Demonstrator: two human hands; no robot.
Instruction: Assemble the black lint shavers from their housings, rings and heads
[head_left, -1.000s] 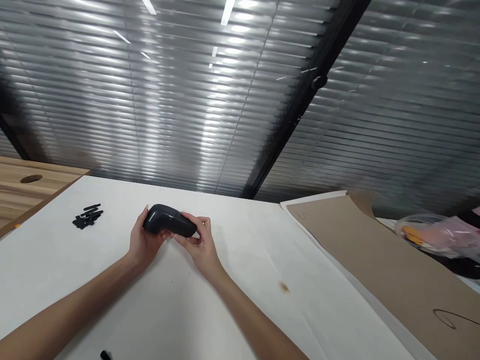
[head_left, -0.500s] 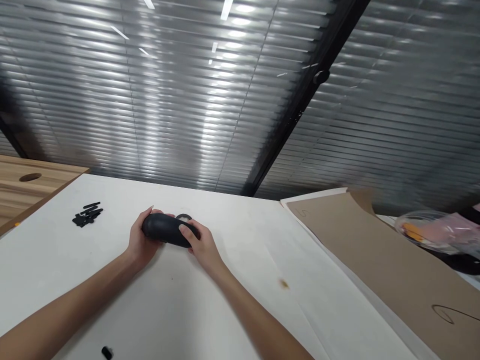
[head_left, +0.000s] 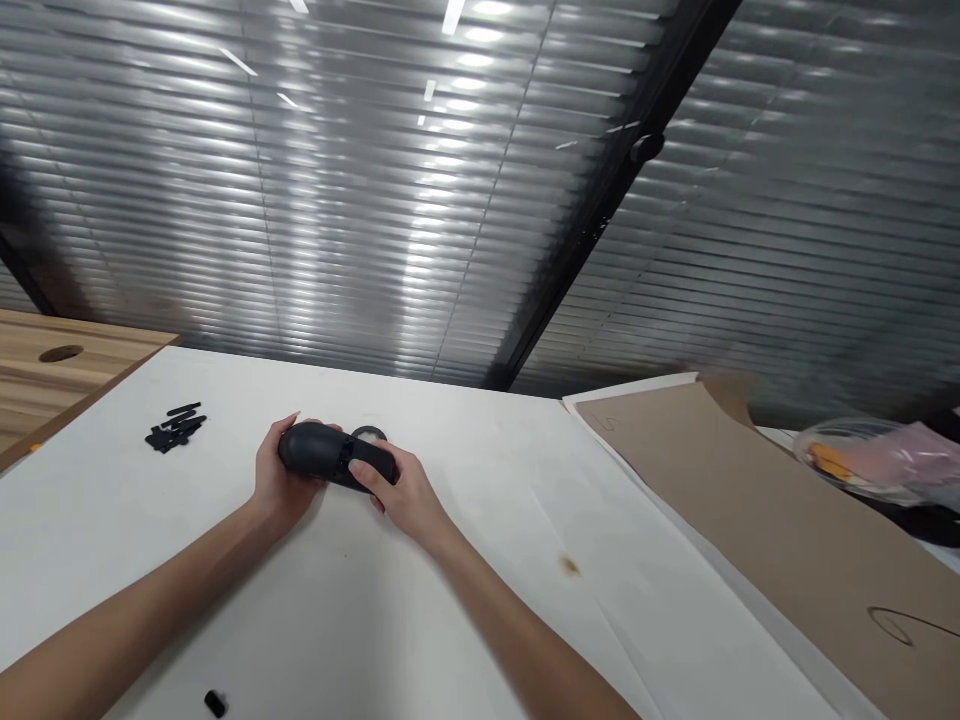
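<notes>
Both my hands hold a black curved plastic device (head_left: 330,456) low over the white table (head_left: 487,560). My left hand (head_left: 281,478) wraps around its left end, fingers closed. My right hand (head_left: 401,492) grips the right end with the thumb on top. A thin dark ring (head_left: 367,433) lies on the table just behind the device. A heap of small black parts (head_left: 175,429) sits to the left of my left hand.
A wooden desk (head_left: 45,375) with a cable hole adjoins the table at the left. A brown cardboard sheet (head_left: 757,530) lies at the right, with a clear plastic bag (head_left: 870,460) beyond it. A small black piece (head_left: 214,703) lies near the front edge. Grey blinds fill the background.
The device has been turned over in my hands and lowered slightly toward the table. The ring behind it has come into sight.
</notes>
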